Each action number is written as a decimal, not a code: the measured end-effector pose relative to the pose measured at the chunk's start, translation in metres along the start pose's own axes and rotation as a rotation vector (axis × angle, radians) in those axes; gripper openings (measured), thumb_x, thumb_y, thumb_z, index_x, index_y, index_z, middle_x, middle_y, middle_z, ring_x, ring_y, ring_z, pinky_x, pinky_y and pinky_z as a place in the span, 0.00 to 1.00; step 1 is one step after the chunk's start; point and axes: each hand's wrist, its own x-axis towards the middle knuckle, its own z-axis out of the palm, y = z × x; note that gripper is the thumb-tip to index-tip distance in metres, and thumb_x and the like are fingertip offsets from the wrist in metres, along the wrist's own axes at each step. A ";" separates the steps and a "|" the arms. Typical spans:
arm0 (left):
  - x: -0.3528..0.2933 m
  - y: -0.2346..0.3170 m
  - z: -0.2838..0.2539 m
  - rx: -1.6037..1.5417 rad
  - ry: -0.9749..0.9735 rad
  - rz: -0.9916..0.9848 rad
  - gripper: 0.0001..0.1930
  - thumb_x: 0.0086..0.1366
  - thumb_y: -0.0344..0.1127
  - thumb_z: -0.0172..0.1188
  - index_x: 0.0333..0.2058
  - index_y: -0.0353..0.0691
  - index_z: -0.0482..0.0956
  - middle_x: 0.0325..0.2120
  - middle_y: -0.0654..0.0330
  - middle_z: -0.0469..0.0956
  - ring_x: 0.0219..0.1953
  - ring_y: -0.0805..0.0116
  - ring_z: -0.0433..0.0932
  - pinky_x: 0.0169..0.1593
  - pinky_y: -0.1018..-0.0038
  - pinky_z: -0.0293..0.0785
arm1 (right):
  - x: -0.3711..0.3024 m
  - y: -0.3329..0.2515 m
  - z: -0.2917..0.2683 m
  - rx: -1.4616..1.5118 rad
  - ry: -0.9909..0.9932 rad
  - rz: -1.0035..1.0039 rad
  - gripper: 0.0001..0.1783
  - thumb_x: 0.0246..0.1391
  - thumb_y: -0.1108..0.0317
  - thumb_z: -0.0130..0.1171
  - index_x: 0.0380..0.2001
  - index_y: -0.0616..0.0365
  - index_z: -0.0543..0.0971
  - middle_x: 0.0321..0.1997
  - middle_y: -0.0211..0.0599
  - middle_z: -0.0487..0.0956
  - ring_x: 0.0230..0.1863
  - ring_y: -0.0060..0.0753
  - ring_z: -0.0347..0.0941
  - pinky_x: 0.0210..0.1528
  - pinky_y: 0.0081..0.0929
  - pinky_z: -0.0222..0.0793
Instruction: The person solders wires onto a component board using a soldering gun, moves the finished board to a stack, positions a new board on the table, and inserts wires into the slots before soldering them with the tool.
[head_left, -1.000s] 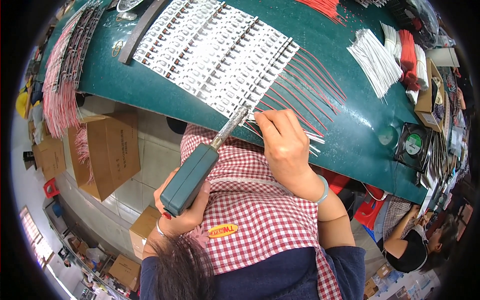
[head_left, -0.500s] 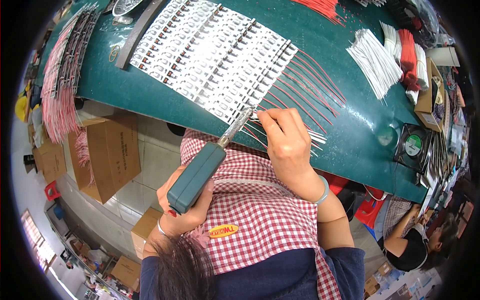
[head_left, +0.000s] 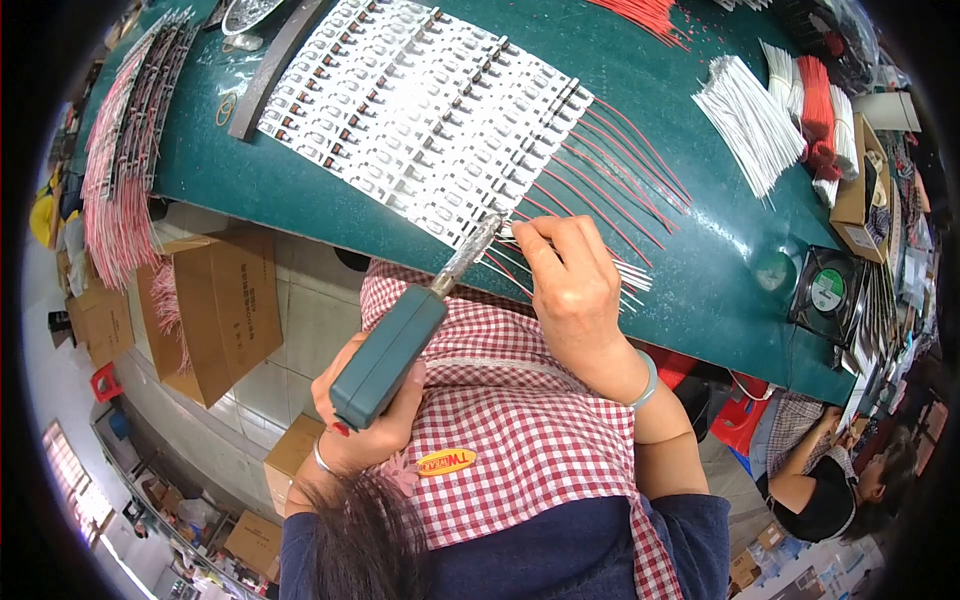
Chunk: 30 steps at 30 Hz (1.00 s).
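My left hand (head_left: 388, 425) is wrapped round the dark green grip of a soldering iron (head_left: 385, 355). Its metal shaft points up and right, with the tip at the lower right edge of a white circuit board panel (head_left: 400, 120). Just right of the tip, my right hand (head_left: 575, 275) pinches a white wire (head_left: 508, 232) by its end at the panel's edge; the fingertips partly hide it. Red wires (head_left: 610, 215) run off the panel's right edge to the tabletop, and several white wires (head_left: 632, 272) show beside my right hand.
A dark bar (head_left: 270, 75) lies along the panel's left side. Loose white wires (head_left: 750, 125), bundled red wires (head_left: 815, 110) and a black fan (head_left: 828, 290) are on the green table (head_left: 720, 310) at right. Wired boards (head_left: 130, 150) hang over the left edge. A co-worker (head_left: 825, 490) sits at lower right.
The soldering iron and my left hand have shifted very slightly left, the tip staying at the panel's edge. My right hand keeps its pinch almost in place.
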 end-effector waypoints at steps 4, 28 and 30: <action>-0.008 -0.003 0.000 -0.172 0.019 -0.148 0.10 0.50 0.23 0.67 0.33 0.30 0.82 0.29 0.52 0.80 0.30 0.60 0.82 0.35 0.72 0.78 | 0.000 -0.001 0.000 -0.005 0.004 -0.002 0.18 0.37 0.80 0.59 0.37 0.69 0.79 0.35 0.40 0.75 0.35 0.37 0.71 0.30 0.27 0.71; 0.018 0.000 -0.008 -0.070 -0.052 -0.009 0.11 0.47 0.21 0.66 0.33 0.29 0.81 0.31 0.51 0.80 0.32 0.56 0.82 0.40 0.69 0.79 | 0.008 0.002 -0.001 0.023 -0.023 0.045 0.19 0.37 0.80 0.58 0.39 0.69 0.79 0.36 0.40 0.75 0.36 0.38 0.71 0.30 0.28 0.71; 0.017 0.001 -0.010 -0.004 -0.062 0.019 0.11 0.48 0.21 0.66 0.32 0.29 0.81 0.30 0.51 0.79 0.32 0.56 0.81 0.39 0.70 0.79 | 0.009 0.001 -0.001 0.018 -0.022 0.041 0.19 0.37 0.80 0.58 0.39 0.69 0.79 0.36 0.40 0.75 0.36 0.38 0.71 0.30 0.28 0.72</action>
